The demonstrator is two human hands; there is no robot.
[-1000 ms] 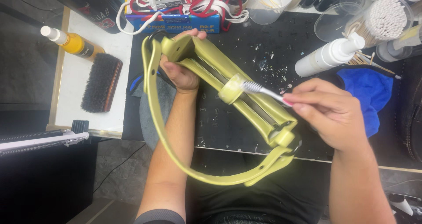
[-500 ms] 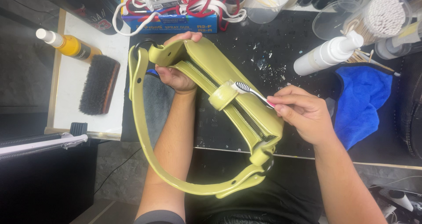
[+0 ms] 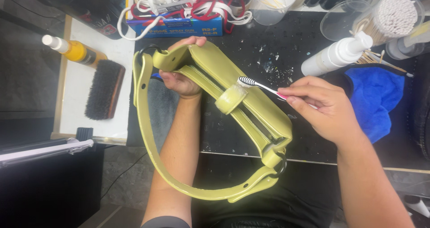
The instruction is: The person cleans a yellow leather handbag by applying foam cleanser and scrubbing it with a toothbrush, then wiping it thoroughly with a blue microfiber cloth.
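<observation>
Clearly mid-job, the olive-green handbag hung above the black tabletop, its end clenched in my left hand. My right hand gripped a toothbrush, bristles on the foamy strap loop; the long strap looked dry, seemingly unscrubbed.

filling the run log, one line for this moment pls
left hand: grips green bag | right hand: toothbrush on bag's tab

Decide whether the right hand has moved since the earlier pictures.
Yes, the right hand with the toothbrush shifted left, away from the blue cloth, toward the bag.
</observation>
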